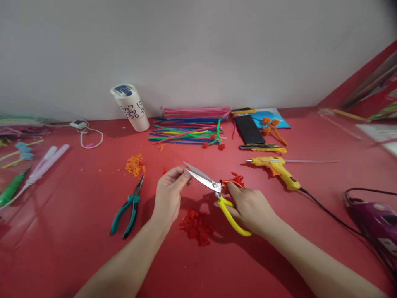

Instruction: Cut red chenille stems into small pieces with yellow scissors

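Note:
My right hand (248, 209) grips a pair of scissors (206, 181) with one yellow and one orange-red handle, the blades slightly apart and pointing up and left. At the blade tips, the thumb and fingers of my left hand (169, 190) are pinched together on a small red piece, mostly hidden behind the fingertips. Below the scissors lies a pile of red cut pieces (197, 227) on the red table (173, 273). More red pieces (238, 179) show just beyond my right hand.
Teal pliers (134, 206) and orange scraps (135, 165) lie left of my hands. A yellow glue gun (276, 167) with a black cord is at right. Behind are pipe cleaners (189, 128), a phone (249, 129) and a white tumbler (132, 108).

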Available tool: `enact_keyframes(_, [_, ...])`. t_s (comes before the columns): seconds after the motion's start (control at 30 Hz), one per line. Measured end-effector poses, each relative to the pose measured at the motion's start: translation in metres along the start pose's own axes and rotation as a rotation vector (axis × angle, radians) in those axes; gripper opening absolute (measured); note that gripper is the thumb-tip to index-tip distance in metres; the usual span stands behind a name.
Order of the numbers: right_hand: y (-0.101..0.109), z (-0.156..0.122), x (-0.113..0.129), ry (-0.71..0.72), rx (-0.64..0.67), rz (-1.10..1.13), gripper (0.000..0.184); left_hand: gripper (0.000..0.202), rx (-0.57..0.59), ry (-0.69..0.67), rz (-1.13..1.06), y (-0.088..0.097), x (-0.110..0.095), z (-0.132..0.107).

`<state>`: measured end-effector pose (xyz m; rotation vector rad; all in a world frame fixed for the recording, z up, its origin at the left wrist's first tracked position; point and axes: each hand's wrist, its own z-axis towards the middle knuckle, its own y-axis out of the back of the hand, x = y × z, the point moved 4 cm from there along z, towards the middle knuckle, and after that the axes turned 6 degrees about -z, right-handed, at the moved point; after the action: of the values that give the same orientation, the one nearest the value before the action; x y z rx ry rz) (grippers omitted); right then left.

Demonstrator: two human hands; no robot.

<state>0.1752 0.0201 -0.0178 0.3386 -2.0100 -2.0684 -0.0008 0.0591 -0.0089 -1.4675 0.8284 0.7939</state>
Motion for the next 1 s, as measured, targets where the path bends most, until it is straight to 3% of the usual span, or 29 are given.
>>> enact_keyframes(0.5, [0.001,0.001,0.0,0.009,-0.035,-0.05,0.038,0.003,0.013,0.006,-0.007,-0.001,-0.001,0.0])
enact_keyframes(0.67, [0.003,0.002,-0.004,-0.052,-0.024,-0.016,0.036,0.005,0.002,0.018,0.01,0.0,-0.001,0.0])
enact_keyframes(0.83, [0.01,0.006,0.0,-0.138,0.046,0.444,0.03,0.008,0.047,0.164,0.015,-0.006,0.006,-0.003])
enact_keyframes(1.0, [0.014,0.007,0.008,-0.211,-0.004,1.071,0.024,0.011,0.242,0.44,0.038,-0.02,0.02,-0.018])
